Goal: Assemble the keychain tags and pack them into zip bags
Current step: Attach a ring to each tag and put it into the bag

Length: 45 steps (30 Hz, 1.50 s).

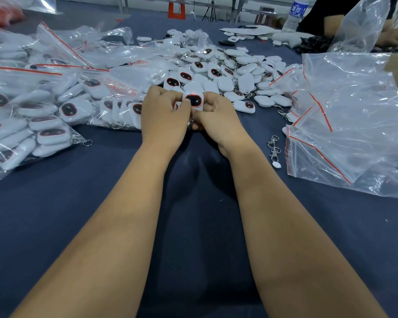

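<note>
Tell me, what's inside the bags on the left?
The zip bags on the left hold white tags with dark, red-edged faces, and some metal rings show. Tags deeper inside are covered by other tags and crinkly plastic.

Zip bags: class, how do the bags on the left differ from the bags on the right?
The left bags are stuffed with white tags; the right bags look almost empty. The left bags bulge, while the right bags lie crumpled and slack. Both are clear plastic with red zip strips, lying on the dark table.
</note>
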Motion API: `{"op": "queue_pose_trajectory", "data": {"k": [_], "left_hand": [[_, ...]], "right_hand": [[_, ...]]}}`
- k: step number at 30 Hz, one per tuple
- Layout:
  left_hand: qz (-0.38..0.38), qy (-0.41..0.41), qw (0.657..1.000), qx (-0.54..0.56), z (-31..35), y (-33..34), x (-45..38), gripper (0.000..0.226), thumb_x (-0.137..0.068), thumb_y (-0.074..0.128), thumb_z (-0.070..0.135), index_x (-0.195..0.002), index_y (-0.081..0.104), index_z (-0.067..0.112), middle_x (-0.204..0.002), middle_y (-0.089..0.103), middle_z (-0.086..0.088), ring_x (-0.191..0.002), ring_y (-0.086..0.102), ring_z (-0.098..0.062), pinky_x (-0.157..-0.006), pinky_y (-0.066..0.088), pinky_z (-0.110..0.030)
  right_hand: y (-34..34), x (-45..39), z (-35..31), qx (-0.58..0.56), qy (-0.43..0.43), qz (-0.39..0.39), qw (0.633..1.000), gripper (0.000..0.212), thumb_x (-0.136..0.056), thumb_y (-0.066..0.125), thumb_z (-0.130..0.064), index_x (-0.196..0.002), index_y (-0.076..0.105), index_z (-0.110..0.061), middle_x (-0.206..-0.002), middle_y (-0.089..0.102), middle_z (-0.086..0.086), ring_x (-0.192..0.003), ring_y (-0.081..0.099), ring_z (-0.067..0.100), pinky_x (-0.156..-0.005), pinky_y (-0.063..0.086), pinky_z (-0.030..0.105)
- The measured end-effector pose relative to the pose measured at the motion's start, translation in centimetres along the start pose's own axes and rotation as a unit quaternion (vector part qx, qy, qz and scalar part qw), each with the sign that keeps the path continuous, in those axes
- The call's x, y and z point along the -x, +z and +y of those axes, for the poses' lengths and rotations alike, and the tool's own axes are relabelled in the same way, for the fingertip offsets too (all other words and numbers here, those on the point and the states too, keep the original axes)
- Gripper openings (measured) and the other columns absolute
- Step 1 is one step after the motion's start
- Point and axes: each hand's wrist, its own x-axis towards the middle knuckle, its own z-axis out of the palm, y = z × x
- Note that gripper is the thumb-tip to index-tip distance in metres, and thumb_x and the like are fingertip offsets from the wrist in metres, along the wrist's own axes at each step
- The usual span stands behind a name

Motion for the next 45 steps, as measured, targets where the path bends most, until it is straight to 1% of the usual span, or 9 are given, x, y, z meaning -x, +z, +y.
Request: {"op": "queue_pose_trajectory", "data": {"k": [2,5,9,15,28,34,38,42,45], "left_hand": [[0.004,0.007,1.0,-0.016,-0.1,0.0,0.0,0.02,-0.095,0.057,0.025,-0.102,0.07,0.012,-0.106,0.042,0.003,-0.105,0.053,-0.019,-0.09,0.04,-0.024],[0.006,0.012,1.0,-0.018,-0.1,0.1,0.0,0.02,-0.095,0.057,0.025,-0.103,0.07,0.012,-0.106,0.043,0.002,-0.104,0.052,-0.017,-0.091,0.04,-0.025],[0.007,0.019,0.999,-0.028,-0.2,0.0,-0.1,0.022,-0.096,0.056,0.026,-0.105,0.069,0.012,-0.107,0.043,0.002,-0.102,0.051,-0.015,-0.088,0.038,-0.022],[0.009,0.022,0.999,-0.034,-0.3,0.1,0.0,0.021,-0.096,0.056,0.026,-0.104,0.069,0.012,-0.106,0.042,0.002,-0.101,0.05,-0.014,-0.085,0.037,-0.022],[0.006,0.02,0.998,-0.051,-0.3,0.1,-0.1,0.022,-0.096,0.054,0.025,-0.104,0.069,0.01,-0.106,0.041,0.002,-0.107,0.052,-0.019,-0.091,0.041,-0.028],[0.004,0.022,0.998,-0.065,-0.4,0.1,-0.2,0.022,-0.096,0.054,0.024,-0.103,0.068,0.009,-0.106,0.041,0.002,-0.107,0.051,-0.02,-0.087,0.036,-0.023],[0.002,0.02,0.998,-0.066,-0.4,0.2,-0.2,0.021,-0.096,0.053,0.025,-0.1,0.067,0.01,-0.105,0.042,0.001,-0.106,0.051,-0.02,-0.086,0.035,-0.024],[-0.004,0.011,0.999,-0.053,-0.3,0.1,-0.1,0.015,-0.094,0.054,0.024,-0.093,0.063,0.011,-0.105,0.043,0.002,-0.105,0.051,-0.021,-0.086,0.037,-0.026],[-0.005,0.004,0.998,-0.054,-0.2,0.1,0.0,0.011,-0.092,0.054,0.023,-0.087,0.058,0.014,-0.102,0.043,0.002,-0.102,0.051,-0.02,-0.082,0.035,-0.026]], "right_hand": [[0.1,0.1,-0.2,-0.008,0.0,0.001,1.0,0.024,-0.087,0.056,0.008,-0.086,0.06,-0.015,-0.07,0.065,0.0,-0.055,0.057,0.006,-0.053,0.046,0.019],[0.1,0.0,-0.5,0.011,0.012,0.002,1.0,0.017,-0.088,0.055,0.001,-0.085,0.059,-0.014,-0.072,0.061,0.007,-0.055,0.054,0.013,-0.05,0.043,0.019],[0.0,-0.1,-0.7,-0.001,0.03,0.009,1.0,0.022,-0.092,0.048,-0.004,-0.076,0.056,-0.017,-0.069,0.059,0.004,-0.049,0.052,0.013,-0.053,0.04,0.023],[0.1,0.0,-0.5,0.016,0.023,0.012,1.0,0.012,-0.094,0.047,-0.008,-0.088,0.057,-0.011,-0.073,0.059,0.006,-0.05,0.052,0.012,-0.053,0.04,0.022],[0.3,0.3,-0.7,0.027,0.011,0.026,0.999,0.023,-0.095,0.049,-0.008,-0.077,0.059,-0.017,-0.078,0.062,0.006,-0.055,0.055,0.012,-0.048,0.042,0.015],[0.4,0.3,-0.8,0.052,0.009,0.033,0.998,0.015,-0.096,0.049,-0.01,-0.084,0.059,-0.01,-0.082,0.062,0.009,-0.057,0.055,0.016,-0.05,0.042,0.017],[0.4,0.4,-1.0,0.054,0.009,0.031,0.998,0.02,-0.096,0.049,-0.011,-0.077,0.057,-0.014,-0.079,0.061,0.006,-0.059,0.055,0.019,-0.052,0.042,0.019],[0.5,0.7,-1.3,0.014,0.012,0.034,0.999,0.032,-0.093,0.049,-0.004,-0.063,0.045,-0.017,-0.067,0.053,0.005,-0.053,0.048,0.017,-0.044,0.038,0.016],[0.5,0.7,-1.4,0.012,0.015,0.034,0.999,0.031,-0.091,0.048,-0.002,-0.064,0.041,-0.016,-0.067,0.049,0.008,-0.053,0.046,0.016,-0.043,0.038,0.016]]}}
